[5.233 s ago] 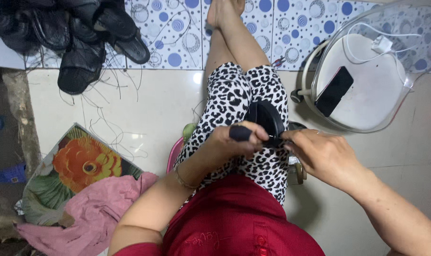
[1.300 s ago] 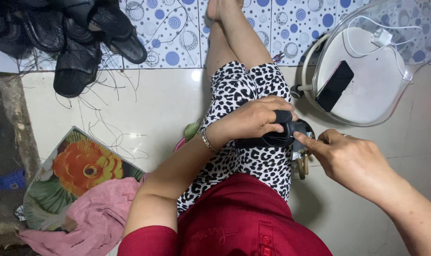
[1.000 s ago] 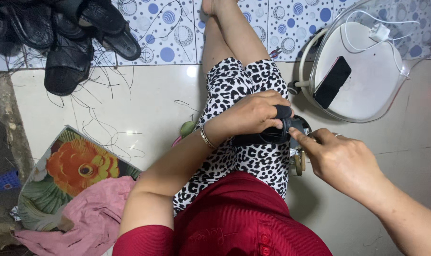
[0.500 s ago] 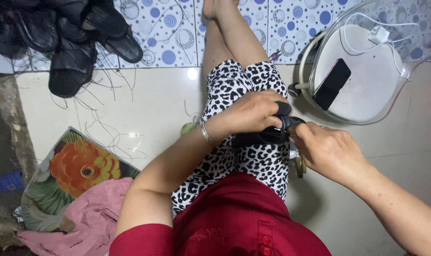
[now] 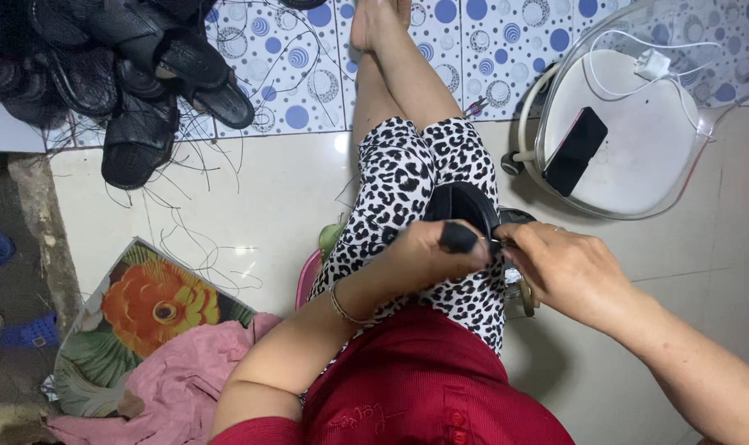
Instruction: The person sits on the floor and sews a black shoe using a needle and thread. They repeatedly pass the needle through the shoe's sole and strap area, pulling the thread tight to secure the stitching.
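The left hand (image 5: 424, 257) is curled shut around a short black tool handle (image 5: 458, 237), whose rounded end pokes out toward three o'clock from between thumb and fingers. The right hand (image 5: 566, 270) sits just beside it, at three o'clock of the left, its fingers bent and pinched in toward the tool's tip; what it grips there is too small to make out, though its fingertips touch the edge of the black sandal (image 5: 467, 206). That sandal rests on the person's lap, on the leopard-print trousers (image 5: 407, 185), at twelve o'clock of both hands, partly hidden by them. A thin bracelet (image 5: 341, 305) circles the left wrist, and a red top (image 5: 424, 387) fills the bottom of the view. At about ten o'clock of the hands, well apart, a heap of black sandals (image 5: 135, 74) lies on the floor with loose dark threads (image 5: 193, 239) strewn below it. At one to two o'clock stands a clear plastic chair (image 5: 638, 124) carrying a black phone (image 5: 575, 150) and a white charger with cable (image 5: 653, 64). At eight o'clock a flowered cushion (image 5: 144, 313) lies on the pale tiles, with a pink cloth (image 5: 185, 371) bunched beside it
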